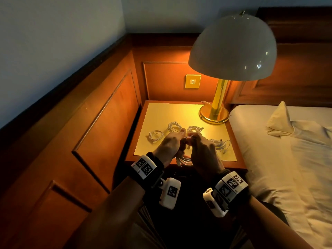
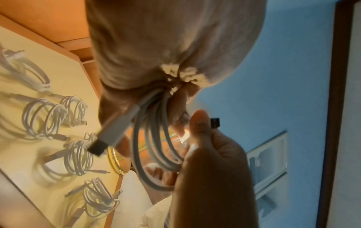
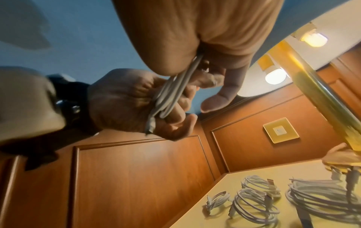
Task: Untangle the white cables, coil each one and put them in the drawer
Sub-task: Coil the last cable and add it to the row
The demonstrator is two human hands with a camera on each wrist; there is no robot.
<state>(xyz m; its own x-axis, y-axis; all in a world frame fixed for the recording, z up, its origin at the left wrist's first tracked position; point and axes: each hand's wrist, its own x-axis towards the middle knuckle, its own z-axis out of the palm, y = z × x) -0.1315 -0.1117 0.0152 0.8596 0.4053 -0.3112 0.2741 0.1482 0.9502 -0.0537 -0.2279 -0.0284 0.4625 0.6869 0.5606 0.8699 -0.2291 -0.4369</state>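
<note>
Both hands hold one white cable coil [image 1: 185,159] just above the front edge of the nightstand [image 1: 231,159]. My left hand [image 1: 180,136] grips the loops [image 2: 156,146], and a USB plug [image 2: 115,131] sticks out below its palm. My right hand [image 1: 193,139] pinches the same coil [image 3: 171,92] from the other side, its index finger stretched out. Three coiled white cables [image 1: 156,136] [image 1: 173,127] [image 1: 195,129] lie on the yellow top beyond the hands. A looser white bundle [image 1: 220,143] lies to the right. I cannot make out the drawer.
A brass lamp base [image 1: 213,115] stands at the nightstand's back right corner, with its white shade [image 1: 233,47] overhanging. Wood panelling [image 1: 100,123] closes the left and back sides. A bed with white sheets [image 1: 287,159] lies close on the right.
</note>
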